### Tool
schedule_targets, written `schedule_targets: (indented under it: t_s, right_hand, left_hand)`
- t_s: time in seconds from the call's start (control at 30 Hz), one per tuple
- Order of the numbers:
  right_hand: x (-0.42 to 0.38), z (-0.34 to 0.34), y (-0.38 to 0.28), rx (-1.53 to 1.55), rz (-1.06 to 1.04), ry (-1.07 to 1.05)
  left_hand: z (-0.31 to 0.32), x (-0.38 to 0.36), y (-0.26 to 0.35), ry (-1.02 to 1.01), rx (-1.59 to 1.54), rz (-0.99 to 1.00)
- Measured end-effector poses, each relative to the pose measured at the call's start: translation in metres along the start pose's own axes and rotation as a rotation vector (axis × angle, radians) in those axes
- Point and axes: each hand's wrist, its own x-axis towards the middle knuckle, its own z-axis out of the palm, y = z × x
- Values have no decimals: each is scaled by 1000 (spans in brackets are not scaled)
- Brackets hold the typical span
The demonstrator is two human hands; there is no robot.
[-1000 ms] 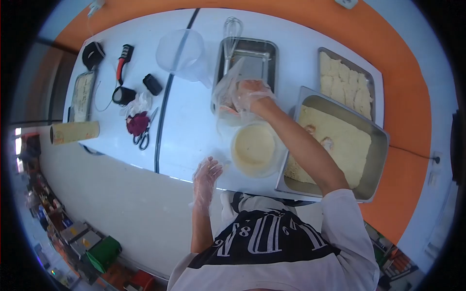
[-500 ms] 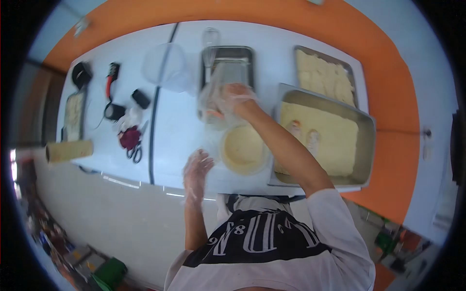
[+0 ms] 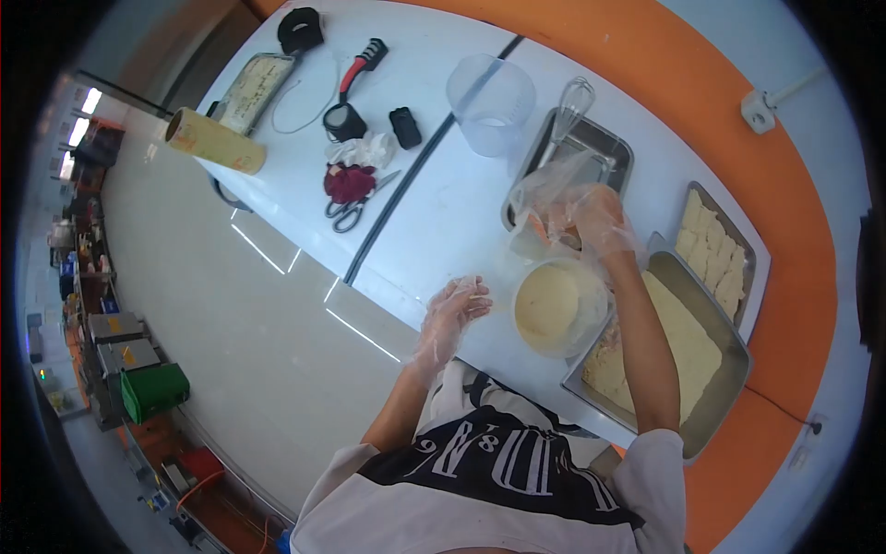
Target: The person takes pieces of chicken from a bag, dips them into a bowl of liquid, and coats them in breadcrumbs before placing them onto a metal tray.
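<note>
My right hand (image 3: 600,214), in a thin clear plastic glove, is curled over the near end of a small metal tray (image 3: 623,164). Crumpled clear plastic (image 3: 546,191) lies beside its fingers, with something orange showing under it; I cannot tell what the fingers hold. Just below stands a translucent bowl (image 3: 591,323) with a pale cream-coloured mixture (image 3: 546,305) inside. My left hand (image 3: 457,309), gloved too, hovers by the table's front edge, left of the bowl. Its fingers are loosely stretched out and it holds nothing.
Under my right forearm stands a deep metal pan (image 3: 732,392) lined with a pale yellow sheet. A shallower tray (image 3: 749,251) holds pale slabs. A whisk (image 3: 574,100) rests on the small tray, near a clear jug (image 3: 491,102). Scissors (image 3: 349,214) and a cardboard roll (image 3: 217,140) lie leftward.
The view has swung left, so the table appears turned and shifted right. My right hand stays over the small tray's near end, and my left hand remains near the front edge.
</note>
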Motion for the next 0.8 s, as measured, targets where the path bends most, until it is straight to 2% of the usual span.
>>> schedule_targets:
  t_s: [0.07, 0.13, 0.2, 0.27, 0.3, 0.37, 0.4, 0.43, 0.47, 0.5, 0.57, 0.7, 0.77, 0.8]
  right_hand:
    - [-26, -32, -19, 247, 17, 72]
    - [-42, -65, -30, 284, 28, 59]
    - [-48, -82, -21, 328, 36, 50]
    - [-53, -91, -4, 357, -256, 184]
    - [-65, -101, -11, 348, -241, 199]
    - [-100, -124, -44, 576, -173, 91]
    - [-113, -128, -49, 413, -402, 158]
    - [-128, -128, -50, 244, -626, 217]
    - [-143, -123, -51, -63, -703, 213]
    - [-158, -115, -51, -372, -771, 202]
    - [-188, -94, -49, -186, -991, 174]
    - [-235, -65, -26, -215, -818, 90]
    - [-241, -72, -27, -116, -699, 162]
    - [-244, -72, -25, -115, -694, 163]
  left_hand:
    - [7, 0, 3, -33, 3, 0]
    - [16, 1, 7, -96, -11, 58]
    - [31, 2, 12, -172, -28, 35]
    - [53, 2, 21, -362, -77, 42]
    - [66, 1, 26, -380, -79, 28]
    - [94, 0, 32, -487, -134, -30]
    - [106, 3, 33, -496, -136, -37]
    - [117, 6, 32, -511, -272, -103]
    - [123, 8, 31, -522, -409, -168]
    - [123, 11, 30, -524, -413, -172]
    - [121, 16, 28, -518, -520, -282]
    - [132, 8, 22, -500, -305, -161]
    - [127, 8, 15, -473, -153, -83]
    - [123, 12, 8, -427, -102, -114]
